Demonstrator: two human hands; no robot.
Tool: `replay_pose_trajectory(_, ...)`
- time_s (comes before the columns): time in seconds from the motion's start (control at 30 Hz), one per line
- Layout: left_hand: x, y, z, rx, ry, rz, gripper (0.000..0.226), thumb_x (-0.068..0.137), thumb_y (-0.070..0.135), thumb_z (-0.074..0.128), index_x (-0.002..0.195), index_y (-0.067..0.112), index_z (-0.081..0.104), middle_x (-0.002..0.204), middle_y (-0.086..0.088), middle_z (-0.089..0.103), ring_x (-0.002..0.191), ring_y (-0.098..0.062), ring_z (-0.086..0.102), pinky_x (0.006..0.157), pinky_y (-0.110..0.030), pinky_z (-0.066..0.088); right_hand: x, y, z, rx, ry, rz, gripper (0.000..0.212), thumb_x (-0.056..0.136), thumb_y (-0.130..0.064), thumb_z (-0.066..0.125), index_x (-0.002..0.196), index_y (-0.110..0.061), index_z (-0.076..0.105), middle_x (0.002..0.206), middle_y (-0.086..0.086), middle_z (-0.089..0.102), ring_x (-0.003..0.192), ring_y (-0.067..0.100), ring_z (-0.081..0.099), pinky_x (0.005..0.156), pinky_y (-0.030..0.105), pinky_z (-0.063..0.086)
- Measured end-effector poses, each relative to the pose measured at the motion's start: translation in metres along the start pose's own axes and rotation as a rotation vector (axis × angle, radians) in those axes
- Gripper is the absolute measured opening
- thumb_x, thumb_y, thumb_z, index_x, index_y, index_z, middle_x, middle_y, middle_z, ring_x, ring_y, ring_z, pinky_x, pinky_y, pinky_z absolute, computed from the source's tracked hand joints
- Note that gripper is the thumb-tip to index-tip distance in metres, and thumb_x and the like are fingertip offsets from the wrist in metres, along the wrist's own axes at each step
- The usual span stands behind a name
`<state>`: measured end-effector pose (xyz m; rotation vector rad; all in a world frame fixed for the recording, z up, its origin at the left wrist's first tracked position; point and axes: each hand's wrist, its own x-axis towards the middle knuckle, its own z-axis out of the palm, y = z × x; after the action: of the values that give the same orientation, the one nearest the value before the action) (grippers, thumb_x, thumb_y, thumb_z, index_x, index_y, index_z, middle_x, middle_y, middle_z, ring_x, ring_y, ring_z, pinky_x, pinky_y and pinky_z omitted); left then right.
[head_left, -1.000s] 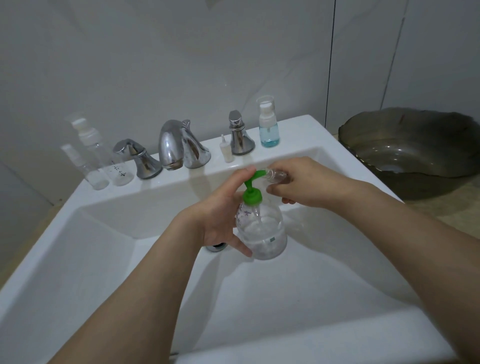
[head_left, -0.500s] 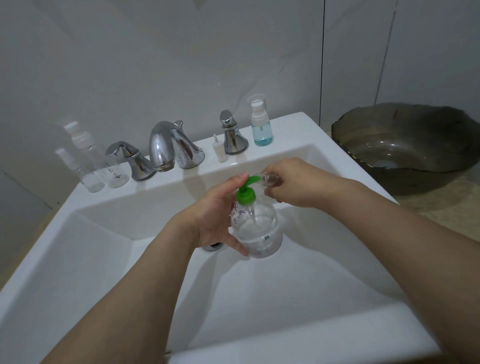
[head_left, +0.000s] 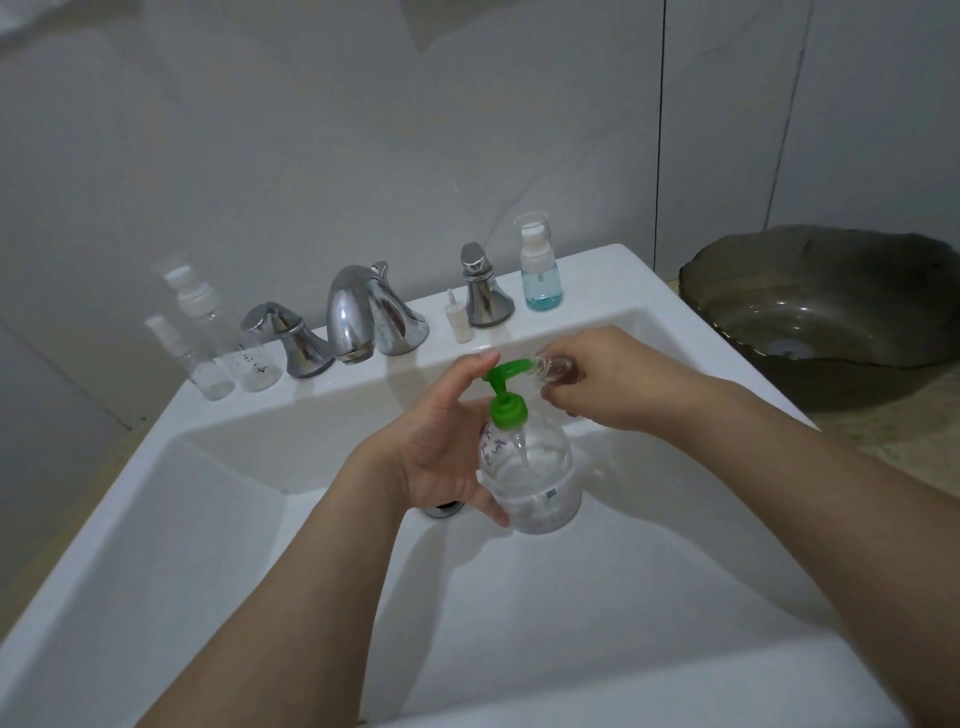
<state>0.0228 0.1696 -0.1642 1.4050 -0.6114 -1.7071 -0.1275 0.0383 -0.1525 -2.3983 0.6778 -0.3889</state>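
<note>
- The green pump head (head_left: 506, 371) stands higher above its collar than half a second ago, seemingly released after a press. Both hands have kept their places over the sink (head_left: 208, 545).
- The left hand (head_left: 441, 452) curls round the pump bottle (head_left: 535, 478), one fingertip resting on top of the pump head.
- The right hand (head_left: 613, 384), just beyond the left, pinches a small clear vial (head_left: 553, 366) with its mouth against the nozzle tip.
- The step in hand is probably pumping liquid into the vial.
- The next press calls for a steady downward push with the vial following the nozzle, or the liquid will miss it.
</note>
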Motion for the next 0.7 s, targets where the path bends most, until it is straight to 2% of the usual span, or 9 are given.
replay_pose_trajectory(0.1, 0.0009, -0.0005, -0.0007, 0.022, 0.009, -0.007, 0.080, 0.076, 0.069, 0.056, 0.138, 0.017, 0.057, 0.136, -0.017, 0.061, 0.130, -0.047, 0.051, 0.104, -0.079, 0.027, -0.0004, -0.0003, 0.0004, 0.018, 0.015, -0.006, 0.012, 0.087, -0.013, 0.063, 0.096, -0.015, 0.070, 0.090, -0.001, 0.065, 0.083, 0.015, 0.062, 0.073, 0.026, 0.048)
replay_pose_trajectory(0.27, 0.0027, -0.0036, -0.0005, 0.039, 0.036, -0.024, 0.087, 0.073, 0.076, 0.054, 0.140, 0.021, 0.054, 0.140, -0.014, 0.060, 0.128, -0.047, 0.053, 0.101, -0.080, 0.030, -0.0011, -0.0009, 0.0003, 0.017, 0.006, 0.005, 0.012, 0.088, -0.011, 0.061, 0.095, -0.017, 0.069, 0.090, 0.000, 0.064, 0.082, 0.014, 0.061, 0.066, 0.022, 0.044)
replay_pose_trajectory(0.4, 0.0049, -0.0082, -0.0003, 0.004, 0.062, -0.038, 0.093, 0.069, 0.081, 0.055, 0.142, 0.024, 0.052, 0.140, -0.014, 0.059, 0.127, -0.048, 0.054, 0.098, -0.080, 0.034, -0.0019, -0.0022, 0.0002, 0.031, -0.007, 0.011, 0.012, 0.088, -0.009, 0.060, 0.082, -0.020, 0.063, 0.082, -0.005, 0.060, 0.079, 0.015, 0.061, 0.063, 0.021, 0.042)
replay_pose_trajectory(0.53, 0.0053, -0.0090, 0.0003, -0.006, 0.049, -0.017, 0.085, 0.075, 0.077, 0.054, 0.139, 0.021, 0.054, 0.138, -0.015, 0.061, 0.125, -0.046, 0.056, 0.100, -0.078, 0.035, -0.0018, -0.0027, -0.0005, 0.034, -0.030, 0.022, 0.020, 0.088, -0.009, 0.061, 0.078, -0.026, 0.057, 0.077, -0.012, 0.055, 0.072, 0.005, 0.055, 0.062, 0.018, 0.039)
replay_pose_trajectory(0.6, 0.0058, -0.0091, 0.0008, -0.002, 0.049, -0.008, 0.083, 0.076, 0.072, 0.056, 0.139, 0.019, 0.054, 0.138, -0.015, 0.061, 0.125, -0.045, 0.057, 0.100, -0.078, 0.035, -0.0011, -0.0011, 0.0001, -0.026, -0.038, 0.017, 0.024, 0.086, -0.008, 0.060, 0.070, -0.025, 0.054, 0.076, -0.007, 0.056, 0.074, 0.013, 0.058, 0.060, 0.021, 0.041)
replay_pose_trajectory(0.7, 0.0053, -0.0096, 0.0022, -0.006, 0.078, 0.003, 0.081, 0.076, 0.066, 0.060, 0.141, 0.019, 0.054, 0.142, -0.014, 0.057, 0.126, -0.045, 0.056, 0.097, -0.079, 0.036, 0.0002, 0.0003, 0.0012, -0.094, -0.045, 0.017, 0.016, 0.083, -0.006, 0.058, 0.072, -0.017, 0.059, 0.079, 0.003, 0.060, 0.080, 0.023, 0.060, 0.067, 0.029, 0.049)
